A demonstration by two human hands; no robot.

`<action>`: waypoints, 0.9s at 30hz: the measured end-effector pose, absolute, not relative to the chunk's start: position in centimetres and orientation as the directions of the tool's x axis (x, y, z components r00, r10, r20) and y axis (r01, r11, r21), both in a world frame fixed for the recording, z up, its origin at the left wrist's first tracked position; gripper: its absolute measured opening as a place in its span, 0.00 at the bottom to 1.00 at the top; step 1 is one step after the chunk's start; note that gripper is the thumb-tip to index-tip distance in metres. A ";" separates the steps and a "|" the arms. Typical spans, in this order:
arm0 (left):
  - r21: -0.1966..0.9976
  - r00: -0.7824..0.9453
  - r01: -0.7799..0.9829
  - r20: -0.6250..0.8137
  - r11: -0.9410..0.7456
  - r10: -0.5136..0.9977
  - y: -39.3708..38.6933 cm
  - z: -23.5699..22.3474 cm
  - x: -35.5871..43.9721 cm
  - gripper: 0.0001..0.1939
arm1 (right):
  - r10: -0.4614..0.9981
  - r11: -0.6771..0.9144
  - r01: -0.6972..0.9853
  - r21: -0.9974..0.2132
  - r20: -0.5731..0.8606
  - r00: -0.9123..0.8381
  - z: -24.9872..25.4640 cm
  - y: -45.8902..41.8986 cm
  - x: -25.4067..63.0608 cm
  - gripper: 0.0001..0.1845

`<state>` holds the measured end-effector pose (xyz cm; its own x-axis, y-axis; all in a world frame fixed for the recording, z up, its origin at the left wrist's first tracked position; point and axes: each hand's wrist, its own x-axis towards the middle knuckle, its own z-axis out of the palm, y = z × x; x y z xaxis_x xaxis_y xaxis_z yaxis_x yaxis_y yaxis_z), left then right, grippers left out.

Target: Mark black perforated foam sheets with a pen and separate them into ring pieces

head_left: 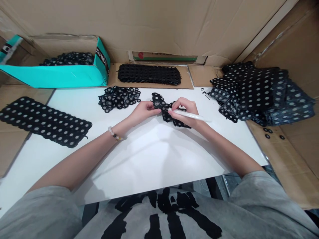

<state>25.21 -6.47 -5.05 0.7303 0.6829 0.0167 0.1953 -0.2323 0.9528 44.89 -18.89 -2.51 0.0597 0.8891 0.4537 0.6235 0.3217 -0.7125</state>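
Near the middle of the white table, my left hand (142, 113) pinches the left end of a small black sheet of joined rings (166, 113) with pale dotted centres. The piece is bent and bunched, partly covered by my fingers. In my right hand (185, 109) is a white pen-like tool (191, 115), its tip at the middle of the black piece and its shaft pointing right. Part of the piece shows under my right hand. Just left of my left hand lies a heap of loose black rings (119, 98).
A dotted black sheet (46, 121) lies at the left, beside a turquoise box (74, 75) holding more rings. At the back rests a stack of black sheets (149, 74). Perforated dotted sheets (259, 88) pile up at the right, with several rings (267, 136) on the cardboard. Cardboard walls surround the table.
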 end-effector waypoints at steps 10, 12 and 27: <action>0.952 0.789 0.198 -0.014 -0.233 0.614 -6.6 -4.9 25.1 0.22 | 0.963 0.192 0.443 -0.876 0.255 0.087 -3.3 -18.7 44.4 0.13; 0.952 0.800 0.195 -0.016 -0.235 0.600 -6.7 -4.8 25.1 0.22 | 0.967 0.180 0.439 -0.880 0.241 0.087 -3.2 -18.7 44.4 0.12; 0.954 0.729 0.212 -0.011 -0.211 0.684 -6.9 -5.5 25.2 0.22 | 0.974 0.093 0.492 -0.866 0.182 0.136 -2.7 -19.1 43.9 0.11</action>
